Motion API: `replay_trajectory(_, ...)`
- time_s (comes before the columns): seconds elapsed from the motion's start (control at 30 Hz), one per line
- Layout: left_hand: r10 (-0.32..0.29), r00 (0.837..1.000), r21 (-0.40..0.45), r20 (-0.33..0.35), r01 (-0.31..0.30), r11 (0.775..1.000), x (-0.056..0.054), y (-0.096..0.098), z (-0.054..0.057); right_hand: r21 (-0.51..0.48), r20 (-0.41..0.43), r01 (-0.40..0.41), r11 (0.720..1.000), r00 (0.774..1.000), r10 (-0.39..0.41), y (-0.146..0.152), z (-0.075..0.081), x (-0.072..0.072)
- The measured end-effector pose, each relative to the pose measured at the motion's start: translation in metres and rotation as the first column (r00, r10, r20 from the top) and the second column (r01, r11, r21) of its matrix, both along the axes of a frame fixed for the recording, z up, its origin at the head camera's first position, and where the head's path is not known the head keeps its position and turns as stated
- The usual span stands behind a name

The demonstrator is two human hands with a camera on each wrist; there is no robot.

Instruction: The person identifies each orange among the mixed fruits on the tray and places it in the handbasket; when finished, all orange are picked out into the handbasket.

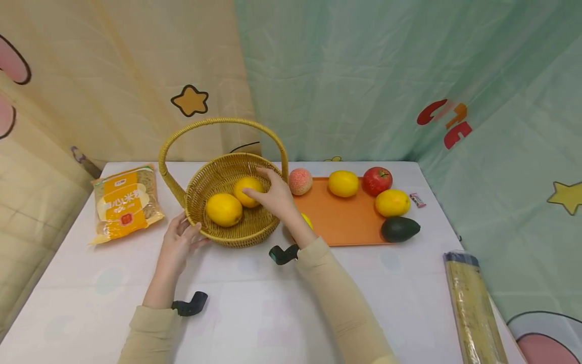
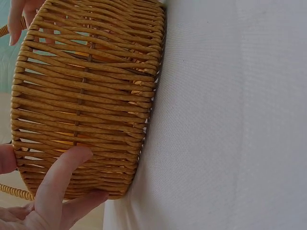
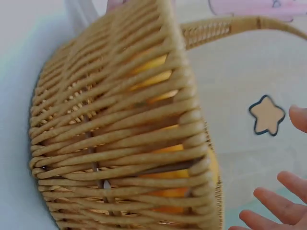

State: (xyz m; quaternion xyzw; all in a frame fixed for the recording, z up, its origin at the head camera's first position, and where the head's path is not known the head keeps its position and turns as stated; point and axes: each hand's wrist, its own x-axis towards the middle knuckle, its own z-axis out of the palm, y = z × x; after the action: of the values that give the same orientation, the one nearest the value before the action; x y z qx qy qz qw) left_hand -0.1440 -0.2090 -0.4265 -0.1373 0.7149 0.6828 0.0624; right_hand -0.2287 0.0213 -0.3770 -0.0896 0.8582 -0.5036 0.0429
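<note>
A wicker basket (image 1: 247, 237) with a tall arched handle stands on the table, tilted slightly toward me. Two yellow fruits lie inside it: an oval lemon (image 1: 224, 210) at the left, and a rounder yellow fruit (image 1: 248, 191) beside it. My left hand (image 1: 179, 238) grips the basket's near left rim, thumb at the rim and fingers against the woven outer wall (image 2: 81, 110). Over the basket's right side hovers my right hand (image 1: 275, 194), its fingers spread and apart in the right wrist view, close to the rounder fruit and holding nothing.
Right of the basket, an orange tray (image 1: 343, 217) bears lemons (image 1: 343, 183), a red apple (image 1: 377, 181) and a dark green avocado (image 1: 400, 229), with a peach (image 1: 300, 181) at its corner. A small wrapped candy (image 1: 417, 200), a grain bag (image 1: 127, 202) and a noodle pack (image 1: 475, 308) lie around.
</note>
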Motion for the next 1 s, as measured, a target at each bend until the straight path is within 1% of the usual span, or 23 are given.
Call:
replay_trajectory(0.1, 0.0, 1.0, 0.009, 0.0, 0.0, 1.0, 0.0, 0.0, 0.0, -0.024, -0.025, 0.004, 1.0, 1.0, -0.005, 0.008, 0.003, 0.009)
replay_trajectory(0.27, -0.006, 1.0, 0.01, -0.001, 0.006, 1.0, 0.0, -0.001, -0.001, -0.106, -0.053, 0.033, 0.994, 0.998, -0.038, 0.026, 0.006, 0.023)
replay_trajectory(0.43, -0.008, 1.0, 0.025, -0.004, 0.008, 1.0, -0.001, -0.002, 0.0, -0.189, -0.047, 0.042, 0.981, 0.998, -0.052, 0.048, 0.001, 0.033)
replay_trajectory(0.53, -0.011, 1.0, 0.034, -0.005, 0.011, 0.999, 0.0, -0.002, 0.0, -0.219, -0.038, 0.057, 0.974, 0.997, -0.067, 0.06, -0.004, 0.037)
replay_trajectory(0.6, -0.014, 1.0, 0.037, -0.006, 0.014, 0.999, -0.001, -0.002, 0.0, -0.224, -0.043, 0.068, 0.972, 0.996, -0.08, 0.068, -0.007, 0.041)
replay_trajectory(0.8, -0.015, 1.0, 0.035, -0.002, 0.015, 0.999, -0.001, -0.002, 0.001, -0.198, -0.04, 0.125, 0.972, 0.99, -0.136, 0.089, -0.018, 0.047)
replay_trajectory(0.9, -0.015, 1.0, 0.033, -0.002, 0.015, 0.999, 0.0, -0.002, 0.002, -0.194, -0.038, 0.16, 0.968, 0.985, -0.171, 0.101, -0.021, 0.046)
replay_trajectory(1.0, -0.016, 1.0, 0.029, 0.004, 0.016, 0.999, 0.0, -0.003, 0.003, -0.181, -0.034, 0.203, 0.962, 0.977, -0.212, 0.116, -0.024, 0.042)
